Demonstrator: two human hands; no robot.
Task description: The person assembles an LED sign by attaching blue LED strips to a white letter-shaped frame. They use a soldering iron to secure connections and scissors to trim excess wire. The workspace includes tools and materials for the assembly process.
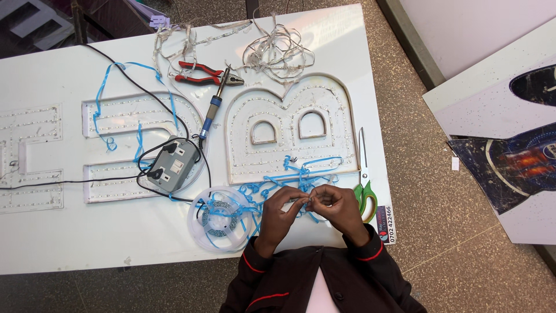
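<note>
A thin blue strip [306, 200] is pinched between both hands, left hand [280, 208] and right hand [339, 204], fingers clamped on it, just above the white tabletop [69, 243], green scissors [365, 194] beside.

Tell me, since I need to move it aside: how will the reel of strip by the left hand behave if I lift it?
The reel is probably light: it looks thin and translucent. The strip is likely floppy, since blue loops trail loosely off it toward the left hand and right hand. Lifting it may drag those loops, and the round rim could roll if stood on edge.
</note>
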